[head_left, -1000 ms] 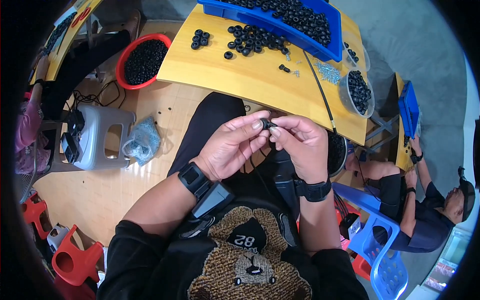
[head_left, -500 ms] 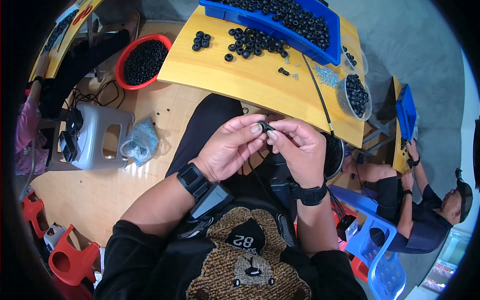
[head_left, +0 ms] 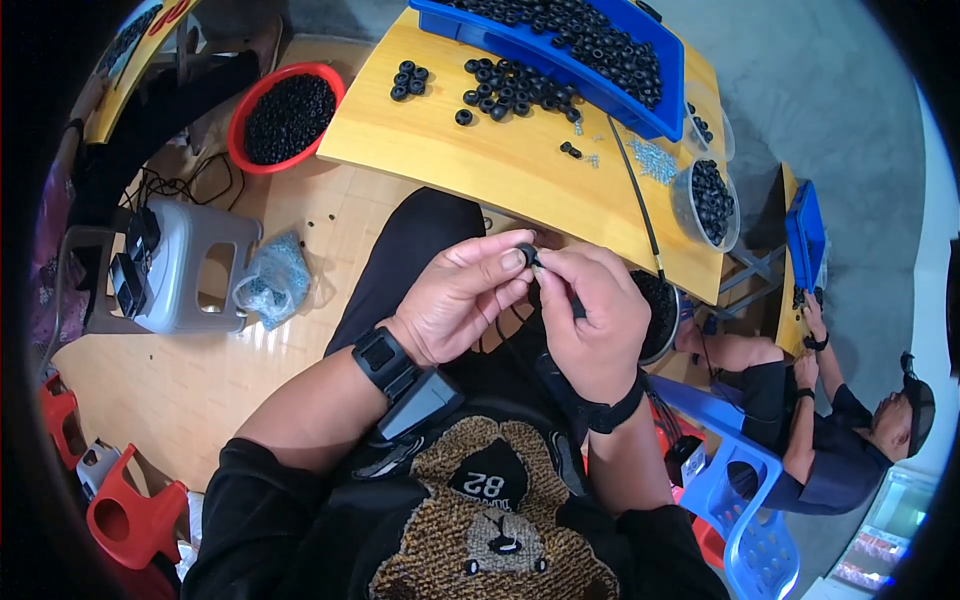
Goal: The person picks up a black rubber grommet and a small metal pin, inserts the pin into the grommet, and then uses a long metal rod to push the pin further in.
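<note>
My left hand (head_left: 452,300) pinches a small round black part (head_left: 527,253), seemingly a rubber or plastic ring, between thumb and fingertips just off the table's near edge. Against its right side press the thumb and fingers of my right hand (head_left: 598,325), closed together; whatever lies between those fingertips is mostly covered. On the yellow table (head_left: 400,145), similar black rings (head_left: 515,88) are spread in a loose cluster, with a smaller group (head_left: 408,80) to their left. Two small black pieces (head_left: 570,150) lie near scattered clear bits (head_left: 655,160).
A blue tray (head_left: 560,62) heaped with black rings stands at the back, and a clear tub (head_left: 733,215) of them at the right edge. A thin black rod (head_left: 635,190) crosses the tabletop. Left on the floor are a red basin (head_left: 236,130) and a grey stool (head_left: 190,285). A co-worker (head_left: 840,430) sits right.
My right hand has turned and shifted slightly left, its fingertips now closer together over the part's right side. My left hand keeps its pinch almost unmoved.
</note>
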The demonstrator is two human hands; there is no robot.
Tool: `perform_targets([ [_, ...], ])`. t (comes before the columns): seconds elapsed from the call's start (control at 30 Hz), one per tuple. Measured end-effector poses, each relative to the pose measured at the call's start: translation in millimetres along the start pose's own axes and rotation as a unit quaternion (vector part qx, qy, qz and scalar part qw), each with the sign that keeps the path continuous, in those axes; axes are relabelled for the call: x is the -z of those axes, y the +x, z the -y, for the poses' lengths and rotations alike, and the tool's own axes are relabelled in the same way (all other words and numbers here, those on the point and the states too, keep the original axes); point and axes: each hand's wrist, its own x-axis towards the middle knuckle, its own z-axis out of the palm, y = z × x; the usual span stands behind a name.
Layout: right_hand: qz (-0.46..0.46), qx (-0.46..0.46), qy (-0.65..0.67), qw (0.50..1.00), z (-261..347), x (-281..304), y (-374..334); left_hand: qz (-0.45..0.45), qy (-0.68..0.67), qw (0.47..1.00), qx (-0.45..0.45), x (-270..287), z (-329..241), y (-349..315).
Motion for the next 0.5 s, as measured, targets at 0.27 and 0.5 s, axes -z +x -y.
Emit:
perform_targets([
  [0.27, 0.085, -0.153, 0.208, 0.963, -16, 7, 1, -0.062, 0.102, 0.993, -0.017, -9, 1, -4],
  [0.5, 0.139, -0.252, 0.320, 0.903, -21, 14, 8, -0.062, 0.107, 0.992, -0.019, -7, 6, -3],
])
